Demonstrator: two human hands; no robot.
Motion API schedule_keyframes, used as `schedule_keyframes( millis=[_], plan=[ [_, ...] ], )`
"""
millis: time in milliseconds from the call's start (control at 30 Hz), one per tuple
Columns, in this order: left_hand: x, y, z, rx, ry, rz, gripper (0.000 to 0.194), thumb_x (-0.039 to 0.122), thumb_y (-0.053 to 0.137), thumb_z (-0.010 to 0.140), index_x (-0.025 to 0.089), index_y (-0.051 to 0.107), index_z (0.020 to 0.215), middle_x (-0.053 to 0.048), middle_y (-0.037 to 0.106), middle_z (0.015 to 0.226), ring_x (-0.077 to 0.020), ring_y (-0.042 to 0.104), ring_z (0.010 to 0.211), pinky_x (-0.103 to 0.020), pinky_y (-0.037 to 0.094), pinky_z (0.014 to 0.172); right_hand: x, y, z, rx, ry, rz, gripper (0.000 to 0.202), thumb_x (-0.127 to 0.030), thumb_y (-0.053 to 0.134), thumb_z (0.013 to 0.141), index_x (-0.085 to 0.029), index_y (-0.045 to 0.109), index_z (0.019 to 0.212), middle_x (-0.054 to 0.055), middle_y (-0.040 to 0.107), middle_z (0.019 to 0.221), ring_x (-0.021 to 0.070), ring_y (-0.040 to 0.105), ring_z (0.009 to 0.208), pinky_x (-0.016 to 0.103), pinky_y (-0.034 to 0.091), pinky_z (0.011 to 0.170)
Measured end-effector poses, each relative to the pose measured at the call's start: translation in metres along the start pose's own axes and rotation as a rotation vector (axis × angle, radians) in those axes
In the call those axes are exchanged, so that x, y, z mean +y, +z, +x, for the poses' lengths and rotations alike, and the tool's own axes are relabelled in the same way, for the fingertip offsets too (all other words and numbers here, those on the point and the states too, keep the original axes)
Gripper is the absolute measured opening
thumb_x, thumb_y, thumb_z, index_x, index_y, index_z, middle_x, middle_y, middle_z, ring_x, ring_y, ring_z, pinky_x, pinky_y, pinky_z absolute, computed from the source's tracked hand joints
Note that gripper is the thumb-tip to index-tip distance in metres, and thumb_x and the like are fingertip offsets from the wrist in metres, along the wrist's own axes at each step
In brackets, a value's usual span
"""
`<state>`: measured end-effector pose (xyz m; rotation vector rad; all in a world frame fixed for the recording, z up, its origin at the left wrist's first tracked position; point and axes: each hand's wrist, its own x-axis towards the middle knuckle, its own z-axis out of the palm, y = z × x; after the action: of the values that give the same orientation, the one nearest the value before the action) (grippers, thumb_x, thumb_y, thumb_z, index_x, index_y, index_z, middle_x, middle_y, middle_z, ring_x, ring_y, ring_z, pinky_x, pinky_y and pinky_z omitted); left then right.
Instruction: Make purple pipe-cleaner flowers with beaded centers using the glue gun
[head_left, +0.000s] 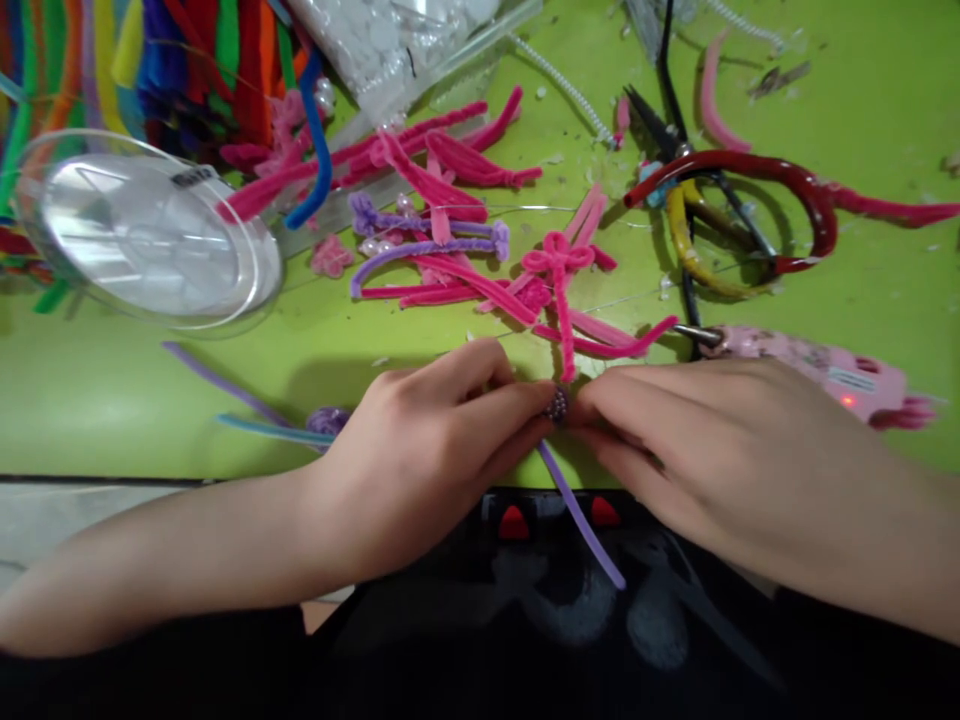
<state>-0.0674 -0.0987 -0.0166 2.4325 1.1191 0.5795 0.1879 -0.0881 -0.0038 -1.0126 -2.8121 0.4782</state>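
My left hand (457, 430) is closed, pinching a small dark-purple coil (557, 404) between thumb and fingers. A purple pipe cleaner (581, 515) trails down from the coil past the table's front edge. Pressing in from the other side, my right hand (697, 440) has its thumb and fingertips closed at the coil's right edge; the exact contact is partly hidden. Just above the fingertips lies a pink pipe-cleaner bow (559, 258) with a long tail. Left of my left wrist, a purple rolled piece (327, 424) rests on the table, partly covered by the hand.
Pink pipe cleaners (442, 180) lie tangled mid-table. A clear spool (142, 235) and a colourful pipe-cleaner bundle (195, 60) are at left. Red-handled pliers (806, 190), scissors with yellow on the handle (686, 245) and a pink glue gun (810, 370) are at right.
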Motion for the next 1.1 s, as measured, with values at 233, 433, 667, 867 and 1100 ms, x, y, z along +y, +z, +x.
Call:
schedule_keyframes(
  millis=[233,433,667,867,1100],
  plan=[
    [0.0,0.001,0.004,-0.022,-0.103,-0.053,0.005,0.024,0.077,0.102,0.02,0.077,0.105,0.001,0.073,0.086,-0.0114,0.068,0.071,-0.027,0.049,0.061,-0.003,0.005,0.005,0.045,0.016,0.023,0.021,-0.017,0.052,0.106,-0.021,0.057,0.087,-0.002,0.057,0.07,0.0167,0.057,0.055,0.035,0.026,0.055],
    [-0.003,-0.006,0.008,-0.033,-0.08,-0.141,0.024,0.021,0.077,0.101,0.014,0.077,0.124,-0.006,0.078,0.102,-0.0164,0.076,0.09,-0.026,0.059,0.08,-0.002,-0.005,0.006,0.159,0.001,-0.172,0.022,-0.018,0.056,0.105,-0.019,0.066,0.086,0.0,0.058,0.069,0.0182,0.056,0.057,0.038,0.028,0.055],
    [-0.01,-0.027,0.03,-0.074,0.164,-0.186,0.013,0.018,0.068,0.107,0.02,0.077,0.116,-0.005,0.079,0.111,-0.0129,0.076,0.1,-0.021,0.056,0.088,-0.013,-0.014,0.001,0.387,-0.104,-0.33,0.011,-0.015,0.067,0.104,-0.016,0.075,0.096,0.001,0.072,0.081,0.0159,0.061,0.066,0.036,0.038,0.061],
    [-0.005,-0.024,0.057,-0.133,0.132,-0.105,0.011,0.017,0.068,0.101,0.021,0.078,0.101,0.0,0.082,0.089,-0.0149,0.075,0.079,-0.026,0.049,0.072,0.043,-0.041,-0.046,0.428,0.202,-0.253,0.015,-0.026,0.063,0.111,-0.02,0.077,0.112,0.004,0.079,0.101,0.014,0.068,0.083,0.032,0.043,0.07],
    [-0.015,-0.017,0.069,-0.096,-0.129,-0.415,0.007,0.026,0.074,0.098,0.02,0.078,0.097,0.002,0.077,0.077,-0.0108,0.07,0.064,-0.023,0.05,0.059,0.157,-0.048,-0.104,0.1,0.827,-0.579,0.03,-0.048,0.066,0.102,-0.025,0.085,0.106,0.008,0.077,0.096,0.0145,0.037,0.062,0.031,0.027,0.062]
  ],
)
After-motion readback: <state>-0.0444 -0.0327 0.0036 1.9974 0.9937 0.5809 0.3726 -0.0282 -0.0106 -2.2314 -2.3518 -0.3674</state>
